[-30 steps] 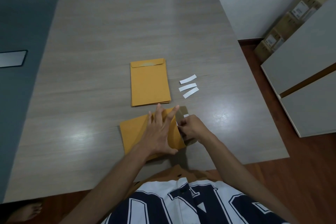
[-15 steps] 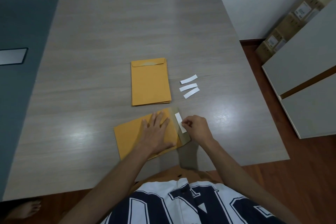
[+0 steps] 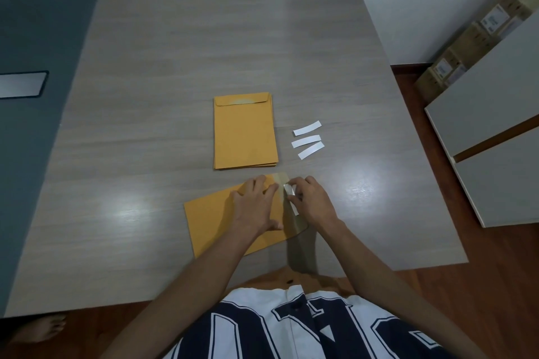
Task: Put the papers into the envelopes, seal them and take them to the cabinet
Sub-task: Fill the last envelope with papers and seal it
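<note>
Comparing with a second ago, the near envelope (image 3: 221, 221) has slid a little to the left on the tabletop (image 3: 175, 67) and its flap (image 3: 291, 213), then lifted under the fingers, now lies open and flat at the right end. The white strip (image 3: 291, 197) on the flap, barely showing then, is now partly peeled up at its far end. The left hand (image 3: 256, 207) stays spread flat, fingers straight, pressing the envelope body just beside the flap. The right hand (image 3: 310, 201) has shifted onto the strip and pinches its raised far end between thumb and fingertips.

Much of the strip is covered by the right hand, so how far it has come loose cannot be told. The left hand and forearm hide the middle of the envelope, and whether paper is inside cannot be seen.

The envelope is mustard yellow, lying slanted near the front edge of the tabletop, flap end to the right, the flap's inner face a duller brown. Beyond it sits a neat stack of envelopes (image 3: 245, 131) of the same colour, flaps at the far end. Three loose white strips (image 3: 307, 140) lie just right of that stack, well apart from the hands.
</note>
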Demonstrator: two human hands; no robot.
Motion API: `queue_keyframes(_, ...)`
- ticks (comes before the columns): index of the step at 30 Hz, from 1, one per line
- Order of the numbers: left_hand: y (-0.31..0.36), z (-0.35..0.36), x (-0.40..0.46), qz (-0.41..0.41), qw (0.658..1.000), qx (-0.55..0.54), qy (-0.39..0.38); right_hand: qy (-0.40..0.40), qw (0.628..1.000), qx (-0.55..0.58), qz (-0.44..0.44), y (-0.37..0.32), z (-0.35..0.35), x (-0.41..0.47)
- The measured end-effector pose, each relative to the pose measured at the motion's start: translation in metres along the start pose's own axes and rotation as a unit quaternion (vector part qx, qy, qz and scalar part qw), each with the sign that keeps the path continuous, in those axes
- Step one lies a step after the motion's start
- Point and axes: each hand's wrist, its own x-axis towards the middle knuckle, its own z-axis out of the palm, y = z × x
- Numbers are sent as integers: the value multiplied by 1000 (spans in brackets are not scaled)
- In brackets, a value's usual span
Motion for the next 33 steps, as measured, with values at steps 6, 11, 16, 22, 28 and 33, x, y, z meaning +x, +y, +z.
queue_keyframes(6, -1, 2, 1, 0, 1000, 1, 5, 26, 999, 34, 13, -1, 1, 7)
queue_keyframes(11, -1, 2, 2, -1, 1000, -5, 5, 38, 998, 48, 14, 0, 4, 13)
queue_keyframes(16, 0, 1, 1, -2, 1000, -6, 4, 49, 996, 67, 18, 3, 11, 16)
queue_keyframes(22, 0, -1, 0, 1, 1000, -4, 1, 41, 993, 106, 9, 2, 11, 20)
queue_keyframes(28, -3, 2, 3, -2, 1000, -3, 9, 49, 986, 158, 0, 5, -2, 26)
queue_keyframes(33, -3, 3, 3, -7, 1000, -5, 10, -4, 999, 26, -32, 6, -4, 31)
